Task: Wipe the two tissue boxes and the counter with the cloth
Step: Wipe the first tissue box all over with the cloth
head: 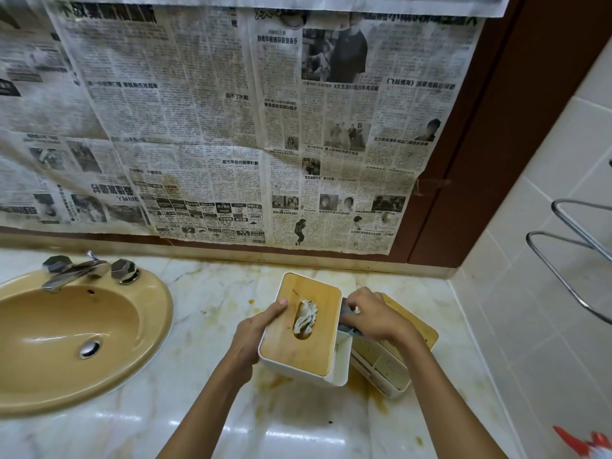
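Observation:
A white tissue box with a wooden lid (pixel 299 339) and a tissue poking from its slot is lifted and tilted above the marble counter (pixel 212 313). My left hand (pixel 256 329) grips its left side, thumb on the lid. My right hand (pixel 372 314) presses a grey cloth (pixel 349 321) against the box's right side. A second white box with a wooden lid (pixel 394 359) lies tilted on the counter just behind and to the right, partly hidden by my right hand.
A tan sink (pixel 66 332) with a chrome tap (pixel 71 270) fills the left. Brown stains (pixel 281 382) mark the counter under the boxes. Newspaper covers the back wall. A chrome towel rail (pixel 573 256) sticks out from the tiled right wall.

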`<control>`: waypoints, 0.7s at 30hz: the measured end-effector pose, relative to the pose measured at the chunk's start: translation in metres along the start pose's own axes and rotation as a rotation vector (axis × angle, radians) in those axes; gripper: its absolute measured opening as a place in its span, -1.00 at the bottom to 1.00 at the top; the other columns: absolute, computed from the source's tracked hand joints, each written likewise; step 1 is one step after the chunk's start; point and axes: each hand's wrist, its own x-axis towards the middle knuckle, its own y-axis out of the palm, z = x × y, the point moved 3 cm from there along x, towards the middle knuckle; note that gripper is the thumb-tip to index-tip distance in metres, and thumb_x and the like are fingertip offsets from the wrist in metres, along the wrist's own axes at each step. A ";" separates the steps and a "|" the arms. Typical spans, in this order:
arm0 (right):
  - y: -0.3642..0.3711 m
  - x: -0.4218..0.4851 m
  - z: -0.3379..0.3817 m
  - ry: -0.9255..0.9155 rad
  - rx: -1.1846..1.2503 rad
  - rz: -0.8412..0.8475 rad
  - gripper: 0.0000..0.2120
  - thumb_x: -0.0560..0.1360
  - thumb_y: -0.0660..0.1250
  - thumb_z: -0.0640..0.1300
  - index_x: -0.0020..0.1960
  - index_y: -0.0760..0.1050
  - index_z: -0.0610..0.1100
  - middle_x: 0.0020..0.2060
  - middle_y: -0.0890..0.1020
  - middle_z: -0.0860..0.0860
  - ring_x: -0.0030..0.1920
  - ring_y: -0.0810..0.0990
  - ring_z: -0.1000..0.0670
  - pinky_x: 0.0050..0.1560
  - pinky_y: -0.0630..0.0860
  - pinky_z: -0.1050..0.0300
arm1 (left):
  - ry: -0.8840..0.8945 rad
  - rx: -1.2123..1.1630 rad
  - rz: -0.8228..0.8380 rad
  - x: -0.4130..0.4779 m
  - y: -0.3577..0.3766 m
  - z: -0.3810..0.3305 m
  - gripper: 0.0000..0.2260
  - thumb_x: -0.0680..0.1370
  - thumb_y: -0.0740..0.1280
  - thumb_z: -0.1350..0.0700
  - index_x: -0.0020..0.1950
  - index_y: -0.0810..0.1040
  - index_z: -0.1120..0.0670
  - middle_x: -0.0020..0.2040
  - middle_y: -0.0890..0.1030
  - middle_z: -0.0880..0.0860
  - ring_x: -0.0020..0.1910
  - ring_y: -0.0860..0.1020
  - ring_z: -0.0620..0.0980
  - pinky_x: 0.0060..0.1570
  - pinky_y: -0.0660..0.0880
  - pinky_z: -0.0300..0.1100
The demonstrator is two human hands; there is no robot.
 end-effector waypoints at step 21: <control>0.004 -0.025 0.046 -0.494 0.275 -0.433 -0.85 0.56 0.39 -0.19 0.11 0.63 -0.01 0.04 0.64 0.19 0.06 0.55 0.24 0.08 0.41 0.42 | -0.077 -0.149 -0.088 0.010 -0.009 -0.013 -0.34 0.22 0.51 -0.45 0.18 0.71 -0.08 0.05 0.77 -0.01 0.12 0.68 0.06 -0.05 0.50 -0.05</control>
